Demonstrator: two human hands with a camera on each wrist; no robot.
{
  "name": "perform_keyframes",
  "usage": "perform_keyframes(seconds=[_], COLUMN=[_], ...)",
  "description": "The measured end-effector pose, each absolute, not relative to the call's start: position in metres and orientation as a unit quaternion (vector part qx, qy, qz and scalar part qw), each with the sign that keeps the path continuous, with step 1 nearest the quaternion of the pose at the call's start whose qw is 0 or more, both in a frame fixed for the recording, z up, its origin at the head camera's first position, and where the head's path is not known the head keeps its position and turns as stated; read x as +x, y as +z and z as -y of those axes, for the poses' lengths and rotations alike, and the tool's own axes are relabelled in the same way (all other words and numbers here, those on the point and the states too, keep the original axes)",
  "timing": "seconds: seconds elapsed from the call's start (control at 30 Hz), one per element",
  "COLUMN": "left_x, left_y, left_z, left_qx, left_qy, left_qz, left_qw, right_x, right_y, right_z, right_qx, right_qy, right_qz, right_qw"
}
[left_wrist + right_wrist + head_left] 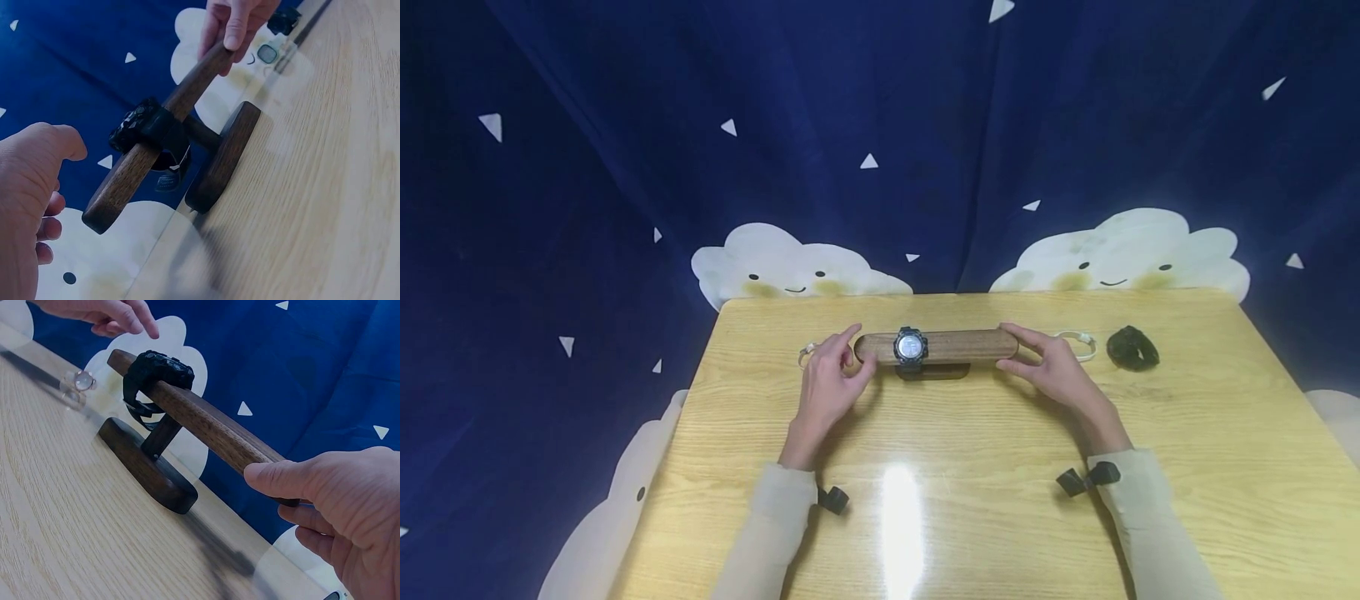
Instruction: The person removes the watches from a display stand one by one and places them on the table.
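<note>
A dark wooden T-shaped watch stand (958, 345) stands on the table, its crossbar raised on a short post above a rounded base (147, 465). A black digital watch (911, 347) is strapped round the bar, left of its middle. My right hand (1051, 364) pinches the bar's right end, with the thumb (275, 478) on the near side and fingers behind. Just off the left end is my left hand (832, 379), thumb and fingers apart; the left wrist view shows a gap between it and the wood.
A small round-faced watch (83, 380) lies left of the stand, partly behind my left hand in the head view. To the right are a light-strapped watch (267, 53) and a black watch-like loop (1132, 348). A dark blue curtain (925, 125) hangs behind the table (1000, 517).
</note>
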State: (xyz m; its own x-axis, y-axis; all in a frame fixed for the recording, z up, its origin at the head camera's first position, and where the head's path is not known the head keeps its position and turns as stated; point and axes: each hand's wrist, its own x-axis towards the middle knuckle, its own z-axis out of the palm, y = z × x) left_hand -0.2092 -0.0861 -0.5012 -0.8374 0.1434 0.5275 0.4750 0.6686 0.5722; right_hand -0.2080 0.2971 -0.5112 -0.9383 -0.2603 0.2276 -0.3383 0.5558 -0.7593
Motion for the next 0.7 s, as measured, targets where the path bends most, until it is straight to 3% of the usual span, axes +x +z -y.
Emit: perform_keyframes(seconds=[0.7], left_x=[-0.2], left_y=[-0.5], left_z=[0.07], left_qx=[-0.212], left_qy=[-0.308], left_qz=[0.896], left_qw=[0.24], right_x=[-0.207], right_y=[-0.51], right_z=[-0.296], right_qx=[0.171], right_qy=[0.447], right_qz=[0.877], right_qw=[0.045])
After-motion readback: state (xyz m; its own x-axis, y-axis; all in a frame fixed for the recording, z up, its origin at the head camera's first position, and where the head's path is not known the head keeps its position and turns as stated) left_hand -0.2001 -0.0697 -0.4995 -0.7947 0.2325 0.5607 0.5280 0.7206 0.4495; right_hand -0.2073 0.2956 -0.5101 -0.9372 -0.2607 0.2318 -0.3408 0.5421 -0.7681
